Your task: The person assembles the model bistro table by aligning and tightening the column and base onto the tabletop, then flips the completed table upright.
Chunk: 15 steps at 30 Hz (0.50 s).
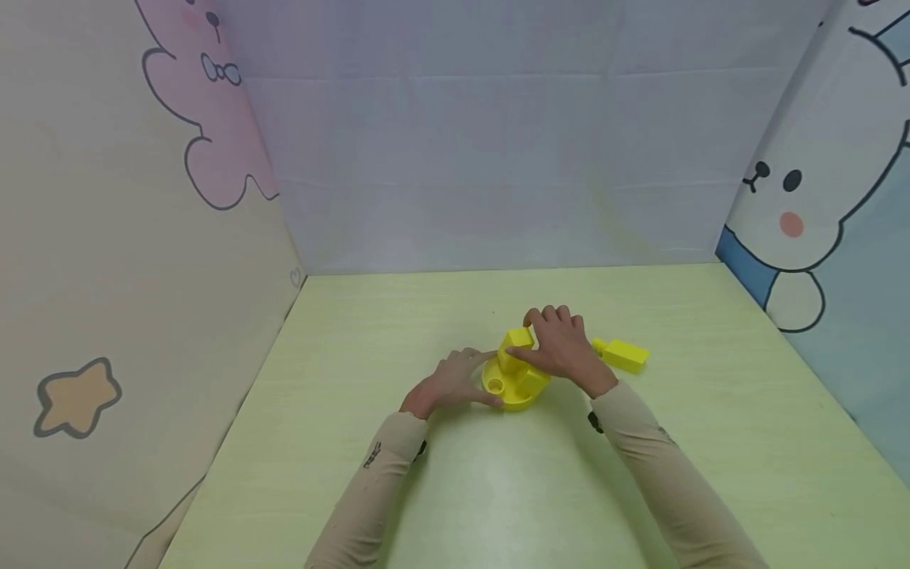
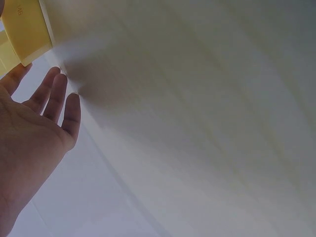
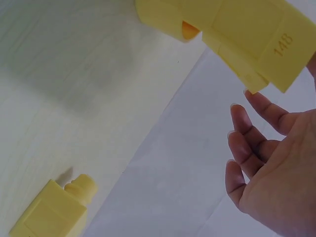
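A round yellow base (image 1: 519, 404) with a hole in its top rests on the table. My left hand (image 1: 455, 378) spans its left side, with thumb and index finger against the rim. One yellow block (image 1: 517, 341) stands upright on the base, and my right hand (image 1: 563, 345) pinches it near its top between thumb and index finger. Beside it, a second yellow block (image 1: 533, 381) sits on the base, partly covered by the right hand. In the right wrist view, a near block (image 3: 249, 34) bears the number 148. The other fingers of both hands extend free.
To the right of the right hand lies a loose yellow block (image 1: 626, 356) with a rounded knob at one end. A pale table (image 1: 426, 506) carries everything. Fabric walls with cartoon figures (image 1: 789, 197) enclose its back and sides.
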### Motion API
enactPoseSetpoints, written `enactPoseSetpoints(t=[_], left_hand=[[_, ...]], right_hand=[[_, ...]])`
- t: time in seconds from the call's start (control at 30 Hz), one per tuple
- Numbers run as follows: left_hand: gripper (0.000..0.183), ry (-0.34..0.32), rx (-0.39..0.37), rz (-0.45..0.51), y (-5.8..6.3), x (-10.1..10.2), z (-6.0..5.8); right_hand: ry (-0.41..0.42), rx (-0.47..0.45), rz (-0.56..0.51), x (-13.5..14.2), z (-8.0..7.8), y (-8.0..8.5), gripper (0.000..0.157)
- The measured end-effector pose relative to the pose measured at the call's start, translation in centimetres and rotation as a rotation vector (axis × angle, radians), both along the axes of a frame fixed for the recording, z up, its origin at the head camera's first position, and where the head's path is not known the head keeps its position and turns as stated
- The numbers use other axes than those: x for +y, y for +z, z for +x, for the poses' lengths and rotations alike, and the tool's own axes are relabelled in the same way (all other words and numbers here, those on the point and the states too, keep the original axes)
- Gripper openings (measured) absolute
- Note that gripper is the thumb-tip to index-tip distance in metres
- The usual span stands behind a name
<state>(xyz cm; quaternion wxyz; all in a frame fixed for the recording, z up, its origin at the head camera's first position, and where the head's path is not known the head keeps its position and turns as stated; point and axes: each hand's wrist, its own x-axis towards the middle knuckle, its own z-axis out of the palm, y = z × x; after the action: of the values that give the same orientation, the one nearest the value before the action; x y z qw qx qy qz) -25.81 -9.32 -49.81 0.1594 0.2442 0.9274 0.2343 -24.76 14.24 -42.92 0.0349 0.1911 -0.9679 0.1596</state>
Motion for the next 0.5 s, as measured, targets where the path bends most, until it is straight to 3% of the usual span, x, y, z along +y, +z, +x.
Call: enactPoseSetpoints(t=[0.23,0.5], left_hand=[[0.100,-0.001,-0.002,-0.008,0.15,0.00,0.01],[0.098,0.009,-0.012,-0.001,0.16,0.05,0.11]], right_hand=[[0.013,0.004,0.012,0.29,0.40,0.30,0.048],[0.000,0.030,0.029,0.08,0.85,0.54,0.050]])
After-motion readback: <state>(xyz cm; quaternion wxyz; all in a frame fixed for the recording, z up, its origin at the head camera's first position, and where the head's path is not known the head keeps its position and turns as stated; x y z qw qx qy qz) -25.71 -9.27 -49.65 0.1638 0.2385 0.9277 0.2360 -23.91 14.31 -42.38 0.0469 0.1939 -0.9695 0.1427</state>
